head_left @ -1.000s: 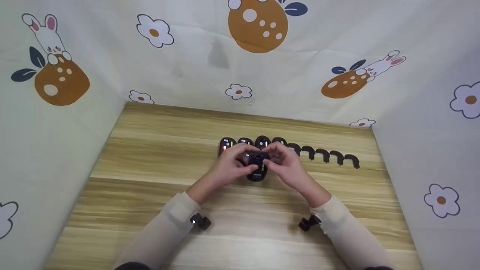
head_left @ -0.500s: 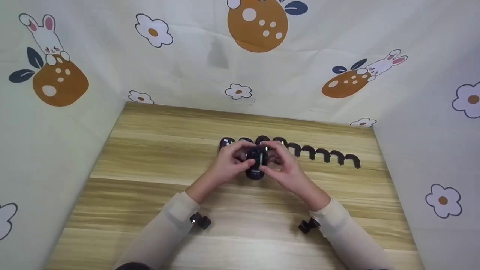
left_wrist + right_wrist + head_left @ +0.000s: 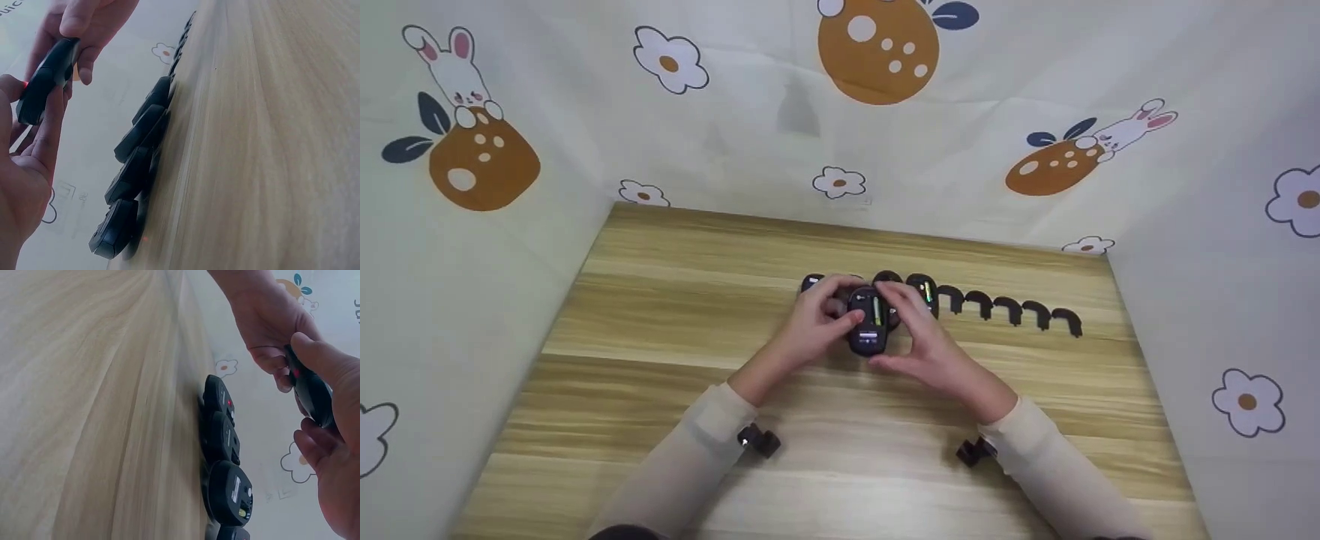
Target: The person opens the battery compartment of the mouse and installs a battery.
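Observation:
A black computer mouse [image 3: 868, 343] is held underside up above the table in the head view, its compartment uncovered and a green-yellow battery [image 3: 877, 311] inside. My left hand [image 3: 812, 322] grips its left side, the thumb lying on the underside. The right hand [image 3: 930, 346] spans the mouse from the other side, thumb at the near end and fingers at the far end. Seen edge-on in the left wrist view, the mouse [image 3: 48, 84] sits between both hands. In the right wrist view a red glow shows on the mouse [image 3: 312, 391].
Behind the hands stands a row of several black mice [image 3: 229, 492], undersides showing, partly hidden in the head view. Several curved black covers [image 3: 1008, 310] continue that row rightward on the wooden table [image 3: 675, 300]. Printed cloth [image 3: 750, 150] walls the back and sides.
The mouse's underside has turned more toward the head camera, exposing the battery. My right thumb has slid from the compartment to the near end. The left hand keeps its grip.

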{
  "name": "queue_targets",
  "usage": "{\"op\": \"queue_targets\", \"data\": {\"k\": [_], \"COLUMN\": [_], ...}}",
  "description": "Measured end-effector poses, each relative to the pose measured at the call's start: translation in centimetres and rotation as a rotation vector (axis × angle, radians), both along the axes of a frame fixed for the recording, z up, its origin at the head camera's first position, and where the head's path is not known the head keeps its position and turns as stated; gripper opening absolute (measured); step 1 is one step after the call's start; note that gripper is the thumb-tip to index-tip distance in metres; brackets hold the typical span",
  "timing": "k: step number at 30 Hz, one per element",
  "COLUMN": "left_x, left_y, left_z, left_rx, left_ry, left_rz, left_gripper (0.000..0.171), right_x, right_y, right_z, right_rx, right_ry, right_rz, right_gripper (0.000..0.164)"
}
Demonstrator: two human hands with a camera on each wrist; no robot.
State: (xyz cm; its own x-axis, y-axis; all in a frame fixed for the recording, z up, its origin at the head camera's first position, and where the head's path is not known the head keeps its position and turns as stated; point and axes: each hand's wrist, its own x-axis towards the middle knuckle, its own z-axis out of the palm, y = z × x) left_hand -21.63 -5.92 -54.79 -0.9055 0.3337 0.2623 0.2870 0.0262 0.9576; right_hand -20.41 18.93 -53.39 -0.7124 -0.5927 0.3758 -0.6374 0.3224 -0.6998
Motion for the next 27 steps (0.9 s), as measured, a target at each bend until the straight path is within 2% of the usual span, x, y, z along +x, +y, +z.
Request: {"op": "queue_targets", "data": {"k": [6,12,19,27], "left_x": [0.1,0.3,0.1,-0.2], "left_y": [-0.8,-2.4,-4.3,-6.4], "left_z": [0.2,0.1,-0.4,-0.3], "left_rx": [-0.039,-0.118,-0.268,-0.351], "left_ry": [0.009,0.035,0.133,0.164], "left_rz": [-0.007,-0.039,-0.035,-0.013], "left_gripper": [0.051,0.073,0.097,0.096], "right_x": [-0.3,-1.0,-2.1,-2.7], "right_y": [-0.5,-1.4,-2.7,-4.6], "right_z": [-0.1,-0.4,-0.6,0.1], "right_rx": [-0.003,-0.051,-0.091,0.035], "right_ry": [-0.003,-0.071,-0.140,-0.201], "right_rz": [-0.024,-0.057,-0.068,-0.055], "right_gripper": [0.102,0.102,0.101,0.105]}}
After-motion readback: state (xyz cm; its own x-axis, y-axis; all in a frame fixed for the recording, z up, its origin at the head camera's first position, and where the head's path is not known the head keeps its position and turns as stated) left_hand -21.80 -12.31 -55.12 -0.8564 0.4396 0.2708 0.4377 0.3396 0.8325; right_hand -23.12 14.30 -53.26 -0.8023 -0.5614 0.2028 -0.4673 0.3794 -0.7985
